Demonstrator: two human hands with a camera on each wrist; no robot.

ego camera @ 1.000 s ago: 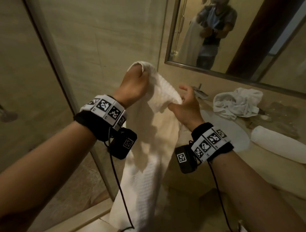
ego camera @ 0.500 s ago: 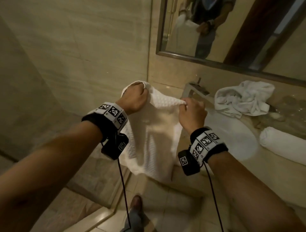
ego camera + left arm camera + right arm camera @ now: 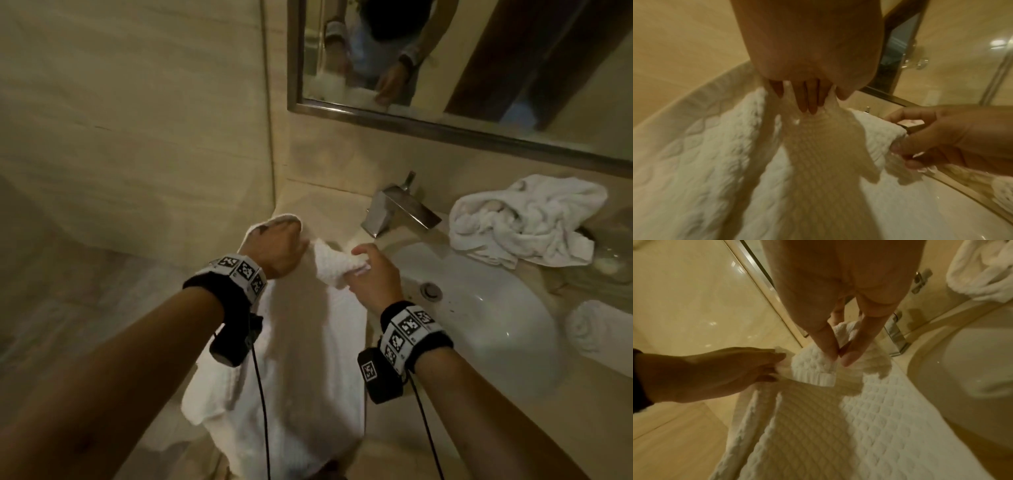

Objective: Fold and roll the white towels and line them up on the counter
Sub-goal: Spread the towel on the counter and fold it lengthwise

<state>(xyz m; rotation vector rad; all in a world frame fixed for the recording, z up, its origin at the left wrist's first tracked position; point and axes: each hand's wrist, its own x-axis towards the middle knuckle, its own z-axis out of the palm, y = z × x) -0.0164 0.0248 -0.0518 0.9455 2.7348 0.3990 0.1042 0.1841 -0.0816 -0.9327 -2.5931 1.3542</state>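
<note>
A white waffle-textured towel [image 3: 301, 359] lies over the counter's left end and hangs off its front edge. My left hand [image 3: 277, 248] grips the towel's far left corner with curled fingers [image 3: 807, 100]. My right hand [image 3: 371, 274] pinches the other top corner [image 3: 818, 369] between thumb and fingertips [image 3: 847, 356], close beside the left hand. The same towel [image 3: 694, 162] fills the left wrist view. A rolled white towel [image 3: 599, 329] lies on the counter at the right edge.
A crumpled white towel [image 3: 524, 222] sits behind the white sink basin [image 3: 479, 318], right of the chrome faucet [image 3: 397, 209]. A framed mirror [image 3: 462, 68] hangs above the counter. A tiled wall [image 3: 137, 120] closes the left side.
Both hands have come down from chest height to the counter with the towel. The right hand went from reaching for the corner to pinching it, and the towel now lies on the counter.
</note>
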